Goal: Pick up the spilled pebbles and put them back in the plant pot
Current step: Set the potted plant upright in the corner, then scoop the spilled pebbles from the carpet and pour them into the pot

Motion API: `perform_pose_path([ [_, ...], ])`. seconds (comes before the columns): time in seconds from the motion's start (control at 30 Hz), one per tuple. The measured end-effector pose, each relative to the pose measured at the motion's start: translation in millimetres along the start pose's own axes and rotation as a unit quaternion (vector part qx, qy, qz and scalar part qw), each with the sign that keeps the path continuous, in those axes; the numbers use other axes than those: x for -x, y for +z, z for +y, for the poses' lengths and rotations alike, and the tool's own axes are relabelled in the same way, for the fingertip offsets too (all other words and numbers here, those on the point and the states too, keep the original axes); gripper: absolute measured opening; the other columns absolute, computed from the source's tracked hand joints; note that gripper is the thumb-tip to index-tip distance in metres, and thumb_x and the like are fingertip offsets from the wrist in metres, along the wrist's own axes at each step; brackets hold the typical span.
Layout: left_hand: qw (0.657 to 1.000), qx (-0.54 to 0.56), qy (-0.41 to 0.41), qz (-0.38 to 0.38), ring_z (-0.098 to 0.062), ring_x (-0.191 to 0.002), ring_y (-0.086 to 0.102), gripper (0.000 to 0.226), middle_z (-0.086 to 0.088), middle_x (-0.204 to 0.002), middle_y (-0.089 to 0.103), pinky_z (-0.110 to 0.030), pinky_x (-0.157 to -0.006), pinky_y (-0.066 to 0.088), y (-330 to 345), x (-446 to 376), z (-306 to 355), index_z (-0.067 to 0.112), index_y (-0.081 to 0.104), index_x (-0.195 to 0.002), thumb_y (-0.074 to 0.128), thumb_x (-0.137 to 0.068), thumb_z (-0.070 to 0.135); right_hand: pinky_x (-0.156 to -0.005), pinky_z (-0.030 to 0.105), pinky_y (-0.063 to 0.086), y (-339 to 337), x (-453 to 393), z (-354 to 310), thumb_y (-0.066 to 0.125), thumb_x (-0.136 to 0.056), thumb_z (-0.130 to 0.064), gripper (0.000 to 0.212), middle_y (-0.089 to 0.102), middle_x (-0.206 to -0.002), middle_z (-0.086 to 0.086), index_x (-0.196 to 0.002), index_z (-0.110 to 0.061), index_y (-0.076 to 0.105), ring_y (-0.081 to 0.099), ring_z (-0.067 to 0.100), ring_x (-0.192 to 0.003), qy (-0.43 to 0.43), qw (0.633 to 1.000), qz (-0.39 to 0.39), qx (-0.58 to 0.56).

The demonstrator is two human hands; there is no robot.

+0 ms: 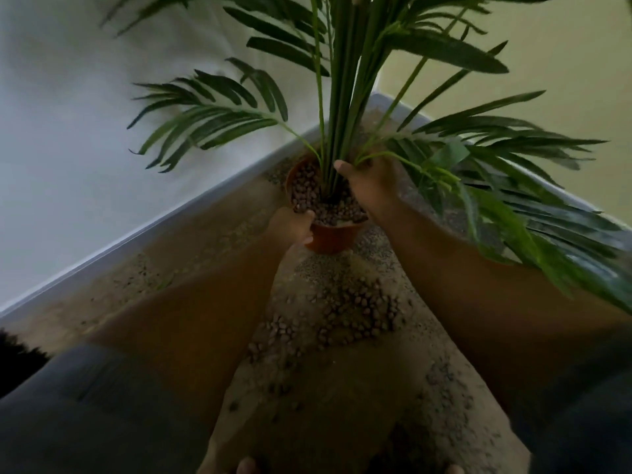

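A terracotta plant pot (pixel 333 236) stands in a room corner, filled with brown pebbles (pixel 309 193) around the stems of a palm-like plant (pixel 338 107). Spilled pebbles (pixel 349 309) lie scattered on the speckled floor in front of the pot, between my forearms. My left hand (pixel 292 227) grips the pot's near left rim, thumb over the edge. My right hand (pixel 371 181) is at the pot's right side, fingers against the base of the stems; what it holds is hidden.
White skirting (pixel 136 234) and walls close the corner behind the pot. Long green fronds (pixel 513 206) spread low to the right over the floor and my right arm. My knees and toes show at the bottom edge.
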State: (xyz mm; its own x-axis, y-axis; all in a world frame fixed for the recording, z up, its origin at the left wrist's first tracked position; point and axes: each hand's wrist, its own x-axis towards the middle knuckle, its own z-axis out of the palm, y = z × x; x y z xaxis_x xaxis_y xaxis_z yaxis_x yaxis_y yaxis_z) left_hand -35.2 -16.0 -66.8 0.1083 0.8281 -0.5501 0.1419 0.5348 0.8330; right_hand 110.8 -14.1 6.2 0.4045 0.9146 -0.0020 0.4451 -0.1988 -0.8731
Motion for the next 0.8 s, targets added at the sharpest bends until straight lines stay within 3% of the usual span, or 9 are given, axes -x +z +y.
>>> perform_pose_path([
  [0.1,0.999,-0.028,0.022,-0.019,-0.012,-0.086,0.068,0.053,0.002,-0.115,0.057,-0.025,-0.066,0.056,-9.0,4.7,-11.0,0.018,0.05,-0.131,0.059,-0.089,0.049,-0.085,0.044,0.053,-2.4,11.9,7.4,0.073,-0.079,-0.044,0.046,0.068,-0.101,0.012,-0.099,-0.004,0.062,0.064,0.028,-0.094,-0.038,0.999,0.03,0.021],
  [0.17,0.997,-0.065,0.037,-0.031,-0.009,-0.083,0.068,0.041,0.005,-0.108,0.061,-0.022,-0.062,0.055,-13.8,9.0,-16.5,0.027,0.056,-0.109,0.062,-0.083,0.058,-0.088,0.041,0.051,-2.4,24.9,14.7,0.07,-0.083,-0.041,0.04,0.064,-0.106,0.011,-0.103,-0.007,0.06,0.061,0.027,-0.099,-0.074,0.994,0.069,0.028],
  [0.23,0.993,-0.099,0.029,-0.053,-0.012,-0.086,0.067,0.041,0.002,-0.097,0.066,-0.025,-0.071,0.054,-16.5,16.8,-24.5,0.027,0.059,-0.103,0.07,-0.076,0.057,-0.086,0.02,0.044,-0.7,42.1,25.2,0.067,-0.086,-0.036,0.039,0.06,-0.107,0.013,-0.107,-0.005,0.059,0.057,0.023,-0.099,-0.114,0.985,0.122,0.042],
  [0.3,0.983,-0.16,-0.01,-0.092,-0.015,-0.098,0.066,0.065,-0.001,-0.106,0.066,-0.031,-0.086,0.053,-19.6,25.5,-32.1,0.021,0.054,-0.122,0.078,-0.071,0.054,-0.076,-0.005,0.027,2.0,63.7,36.9,0.067,-0.088,-0.026,0.035,0.056,-0.102,0.016,-0.105,0.002,0.059,0.045,0.011,-0.091,-0.154,0.975,0.159,0.036],
  [0.37,0.969,-0.229,-0.004,-0.094,-0.018,-0.107,0.064,0.075,0.001,-0.12,0.062,-0.03,-0.091,0.052,-17.1,30.1,-43.8,0.019,0.053,-0.13,0.083,-0.067,0.047,-0.075,-0.01,0.022,2.2,83.5,51.4,0.067,-0.089,-0.023,0.03,0.052,-0.097,0.009,-0.103,0.003,0.059,0.033,-0.002,-0.087,-0.174,0.971,0.151,0.063],
  [0.47,0.943,-0.316,0.04,-0.095,-0.018,-0.116,0.059,0.07,-0.004,-0.128,0.059,-0.019,-0.086,0.046,-7.7,35.3,-58.4,0.015,0.055,-0.131,0.085,-0.07,0.032,-0.082,0.022,0.042,0.5,98.1,78.2,0.067,-0.087,-0.029,0.028,0.061,-0.096,0.01,-0.098,-0.004,0.064,0.05,0.014,-0.093,-0.202,0.95,0.149,0.184],
  [0.57,0.921,-0.362,0.02,-0.143,-0.018,-0.129,0.047,0.086,-0.003,-0.144,0.045,-0.024,-0.101,0.039,4.3,32.9,-66.1,0.019,0.041,-0.142,0.085,-0.069,0.033,-0.096,0.046,0.042,-0.1,100.3,103.2,0.056,-0.09,-0.044,0.043,0.058,-0.12,0.014,-0.114,-0.009,0.063,0.049,0.033,-0.117,-0.128,0.949,0.015,0.287],
  [0.63,0.88,-0.444,0.065,-0.152,-0.021,-0.138,0.035,0.101,-0.003,-0.153,0.031,-0.027,-0.103,0.031,12.3,31.1,-67.1,0.023,0.033,-0.146,0.086,-0.063,0.046,-0.106,0.053,0.035,0.3,101.1,121.1,0.043,-0.093,-0.054,0.054,0.048,-0.139,0.014,-0.129,-0.015,0.054,0.036,0.038,-0.133,-0.052,0.934,-0.068,0.347],
  [0.8,0.819,-0.532,0.135,-0.167,-0.029,-0.147,0.011,0.127,0.006,-0.159,0.011,-0.053,-0.111,0.027,19.3,24.9,-83.7,0.038,0.018,-0.149,0.074,-0.042,0.08,-0.114,0.058,0.022,1.9,106.4,159.1,0.03,-0.092,-0.066,0.067,0.026,-0.158,0.012,-0.142,-0.022,0.042,0.017,0.04,-0.145,0.057,0.912,-0.116,0.389],
])
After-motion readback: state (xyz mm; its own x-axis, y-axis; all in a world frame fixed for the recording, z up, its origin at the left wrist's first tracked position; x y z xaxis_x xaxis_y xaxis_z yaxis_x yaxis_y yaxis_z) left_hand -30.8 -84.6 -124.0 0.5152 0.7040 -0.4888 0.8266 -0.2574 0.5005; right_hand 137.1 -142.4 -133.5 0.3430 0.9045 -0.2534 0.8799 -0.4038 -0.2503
